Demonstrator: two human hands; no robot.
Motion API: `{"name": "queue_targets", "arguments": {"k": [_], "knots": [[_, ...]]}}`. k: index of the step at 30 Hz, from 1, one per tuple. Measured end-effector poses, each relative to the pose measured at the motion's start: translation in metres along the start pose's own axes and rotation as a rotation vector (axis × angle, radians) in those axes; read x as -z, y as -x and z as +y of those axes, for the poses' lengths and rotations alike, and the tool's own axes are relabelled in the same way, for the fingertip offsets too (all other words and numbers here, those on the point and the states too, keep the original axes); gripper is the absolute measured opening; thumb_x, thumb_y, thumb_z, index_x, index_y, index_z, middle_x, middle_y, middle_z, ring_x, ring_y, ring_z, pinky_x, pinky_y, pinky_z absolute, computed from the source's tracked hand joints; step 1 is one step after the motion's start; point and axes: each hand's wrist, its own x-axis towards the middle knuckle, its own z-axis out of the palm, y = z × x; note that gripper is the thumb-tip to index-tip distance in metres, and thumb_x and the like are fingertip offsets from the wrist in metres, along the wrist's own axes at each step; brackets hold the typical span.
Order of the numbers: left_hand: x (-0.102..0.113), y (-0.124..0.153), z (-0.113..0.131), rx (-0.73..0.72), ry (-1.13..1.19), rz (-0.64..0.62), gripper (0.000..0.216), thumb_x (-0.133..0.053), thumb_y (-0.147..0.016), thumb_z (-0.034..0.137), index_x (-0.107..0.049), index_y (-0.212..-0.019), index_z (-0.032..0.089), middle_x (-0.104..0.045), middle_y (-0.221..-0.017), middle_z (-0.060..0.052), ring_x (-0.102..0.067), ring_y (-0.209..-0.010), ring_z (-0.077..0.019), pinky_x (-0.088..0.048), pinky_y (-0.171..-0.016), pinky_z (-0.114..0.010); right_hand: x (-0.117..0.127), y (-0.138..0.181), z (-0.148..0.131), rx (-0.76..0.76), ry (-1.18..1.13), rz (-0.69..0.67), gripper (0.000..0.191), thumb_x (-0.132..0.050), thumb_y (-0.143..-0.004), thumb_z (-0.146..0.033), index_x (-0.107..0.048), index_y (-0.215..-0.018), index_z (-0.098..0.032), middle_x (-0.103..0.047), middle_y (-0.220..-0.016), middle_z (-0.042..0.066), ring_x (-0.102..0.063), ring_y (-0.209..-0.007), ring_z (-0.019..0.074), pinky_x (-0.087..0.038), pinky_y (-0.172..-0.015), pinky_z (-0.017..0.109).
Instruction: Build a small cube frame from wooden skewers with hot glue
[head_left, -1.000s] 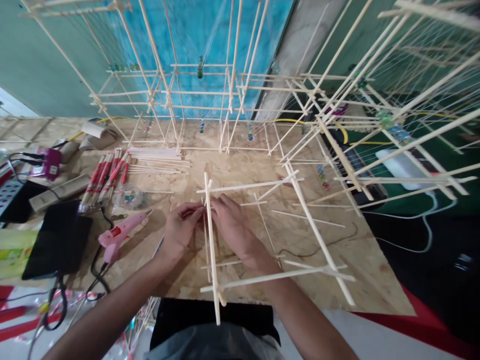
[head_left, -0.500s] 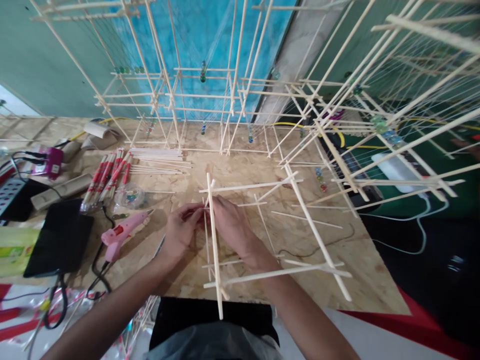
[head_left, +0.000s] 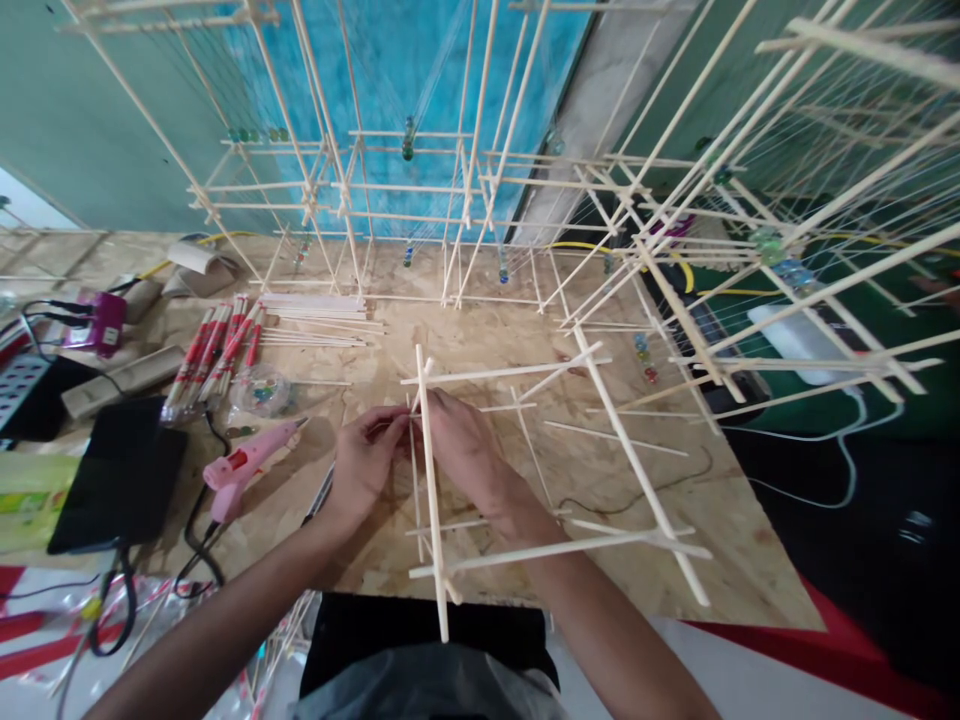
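Note:
A small open frame of thin wooden sticks (head_left: 540, 455) stands on the chipboard table (head_left: 735, 560) in front of me. My left hand (head_left: 365, 462) has its fingers pinched together at a stick just left of the frame's near long stick (head_left: 432, 500). My right hand (head_left: 469, 448) reaches inside the frame from the right, fingers closed toward the same spot. The two hands almost meet at that joint. What the fingertips grip is too small to make out.
A pink glue gun (head_left: 247, 462) lies left of my hands, beside a black tablet (head_left: 116, 480). Red-wrapped stick packs (head_left: 217, 350) and loose sticks (head_left: 315, 320) lie farther back. Tall stick lattices (head_left: 465, 190) with hanging marbles rise at the back and right.
Both hands stay at the same joint; only the view shifts slightly.

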Motion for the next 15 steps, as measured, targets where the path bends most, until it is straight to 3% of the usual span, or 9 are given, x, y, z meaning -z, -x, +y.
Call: {"name": "queue_targets", "arguments": {"k": [15], "knots": [[-0.0040, 0.0051, 0.0073, -0.018, -0.043, 0.003, 0.024, -0.081, -0.076, 0.033, -0.078, -0.092, 0.015, -0.078, -0.081, -0.007, -0.073, -0.070, -0.0198, -0.061, -0.067, -0.031, -0.0005, 0.0022, -0.0013, 0.034, 0.066, 0.030, 0.030, -0.043, -0.100, -0.004, -0.066, -0.117, -0.014, -0.074, -0.112, 0.012, -0.072, -0.099, 0.0240, -0.054, -0.082, 0.032]]}}
